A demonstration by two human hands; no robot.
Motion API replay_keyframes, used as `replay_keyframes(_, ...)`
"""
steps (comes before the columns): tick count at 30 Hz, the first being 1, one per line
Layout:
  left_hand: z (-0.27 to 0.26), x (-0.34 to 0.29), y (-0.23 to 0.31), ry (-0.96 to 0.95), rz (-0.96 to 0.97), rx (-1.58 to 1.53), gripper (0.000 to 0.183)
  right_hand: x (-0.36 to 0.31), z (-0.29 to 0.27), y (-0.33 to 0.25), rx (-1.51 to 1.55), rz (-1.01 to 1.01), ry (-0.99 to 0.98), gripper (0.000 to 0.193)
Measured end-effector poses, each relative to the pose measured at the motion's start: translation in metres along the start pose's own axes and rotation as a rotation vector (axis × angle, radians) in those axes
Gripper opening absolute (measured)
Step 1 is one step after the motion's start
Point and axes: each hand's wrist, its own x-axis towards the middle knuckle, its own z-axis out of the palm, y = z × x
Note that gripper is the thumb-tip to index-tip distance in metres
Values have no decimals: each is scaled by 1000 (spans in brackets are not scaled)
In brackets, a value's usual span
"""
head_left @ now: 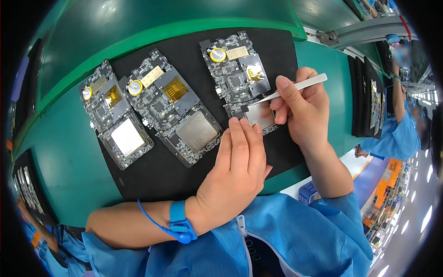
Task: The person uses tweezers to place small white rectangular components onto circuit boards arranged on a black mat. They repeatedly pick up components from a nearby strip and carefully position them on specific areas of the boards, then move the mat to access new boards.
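Observation:
Pinched in my right hand is a pair of pale tweezers, its tips reaching to the middle of the rightmost circuit board. Whether the tips grip anything is too small to tell. My left hand lies with its fingers stretched out over that board's lower end, beside a silver metal shield partly hidden by my hands. The board carries a yellow-rimmed coin cell and a shiny gold patch. A blue wrist strap with a cord circles my left wrist.
Two similar circuit boards, a middle one and a left one, lie on the black mat. The mat covers part of a green table. Black racks holding boards stand at the right. A co-worker's blue sleeve shows beyond.

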Motion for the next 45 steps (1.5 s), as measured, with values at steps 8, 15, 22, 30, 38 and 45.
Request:
replay_keyframes(8,1,2,1,4,-23,-18,64,1,-1,1,29,-11,-11,30)
replay_keyframes(15,0,8,-8,29,-67,-172,59,-3,2,3,0,-88,9,28)
replay_keyframes(22,-6,6,-6,-18,-63,-198,64,-17,-2,11,-387,-687,-94,30)
replay_keyframes(30,-4,0,-1,-48,-10,-57,67,-20,9,14,-278,-655,-100,30)
replay_keyframes(38,-3,-1,1,-38,-23,-55,68,-22,9,14,-478,-808,-141,29)
replay_keyframes(45,-17,2,3,-152,-75,-64,67,-26,-27,-5,7,-377,166,29)
